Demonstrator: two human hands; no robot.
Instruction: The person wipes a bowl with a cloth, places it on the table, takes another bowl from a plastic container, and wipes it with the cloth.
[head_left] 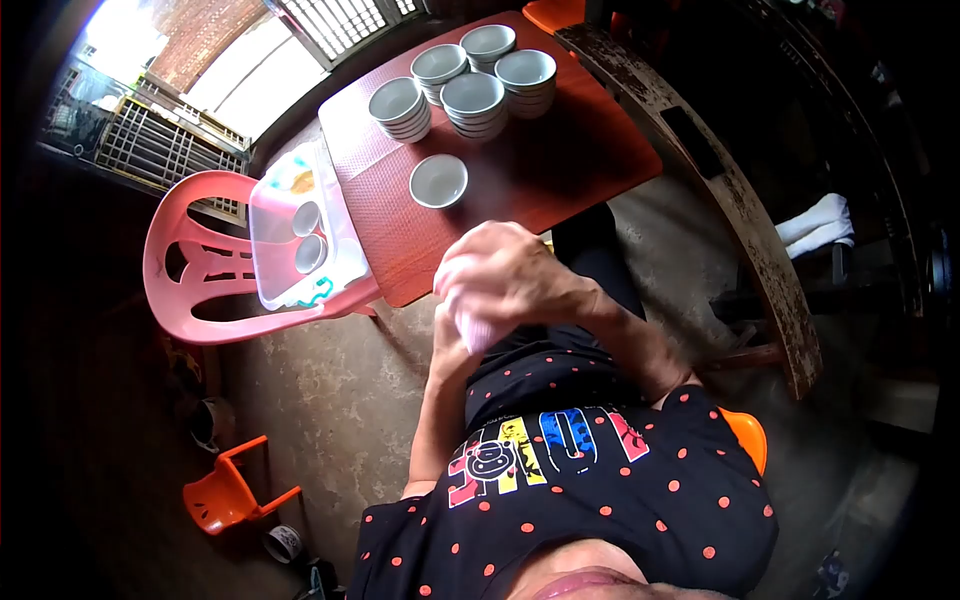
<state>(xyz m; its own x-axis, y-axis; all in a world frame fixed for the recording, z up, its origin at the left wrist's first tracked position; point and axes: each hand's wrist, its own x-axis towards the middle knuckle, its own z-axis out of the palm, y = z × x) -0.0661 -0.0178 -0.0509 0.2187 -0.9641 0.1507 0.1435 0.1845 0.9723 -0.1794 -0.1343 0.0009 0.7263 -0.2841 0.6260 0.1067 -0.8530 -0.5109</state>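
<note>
My right hand (510,275) is closed around a pale pink cloth (478,333), just in front of the table's near edge. It is blurred by motion. My left hand (449,330) is pressed against it from below, its fingers mostly hidden behind the right hand and the cloth. Whether anything else is between the hands is hidden. Nearest to them, a single grey-white bowl (438,182) sits upright on the red-brown table (395,245). Farther back stand several stacks of similar bowls, among them a front stack (473,100) and a left stack (397,105).
On the left, a pink plastic chair (165,255) bears a translucent plastic box (268,265) with two bowls inside. A worn wooden bench (745,205) runs along the right. A small orange chair (220,500) and a pot (283,544) are on the floor, lower left.
</note>
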